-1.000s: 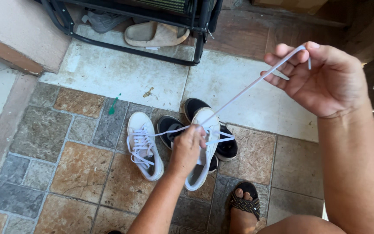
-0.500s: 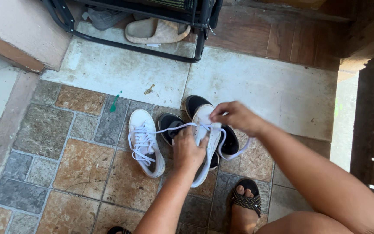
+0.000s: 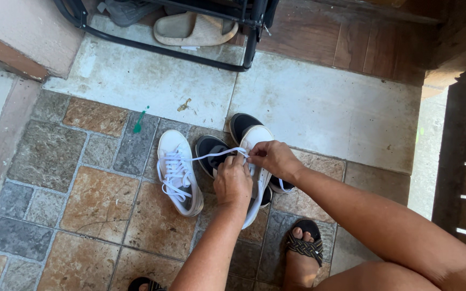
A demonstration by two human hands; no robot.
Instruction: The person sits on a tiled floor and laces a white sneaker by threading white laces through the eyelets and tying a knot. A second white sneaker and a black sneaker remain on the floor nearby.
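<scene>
The white lace (image 3: 211,156) is thin, flat and limp; I judge it weighs next to nothing and will slip through my fingers unless I pinch it close to the eyelets, where it leaves the shoe. It runs from the white sneaker (image 3: 258,161) I am working on, out to the left as a loose strand, and that sneaker lies on top of a pair of black shoes (image 3: 211,153) on the stone floor (image 3: 98,199). The shoe itself seems light, with a soft upper and a firmer sole, so the best hold is around its middle. My left hand (image 3: 233,180) is closed over that middle part, pressing it down and pinching the lace at the top. My right hand (image 3: 274,157) is pinched narrow on the lace beside the left fingertips, just at the eyelets. The other white sneaker (image 3: 177,172) lies just beside, laced, its bows loose. My sandalled foot (image 3: 304,249) rests near.
</scene>
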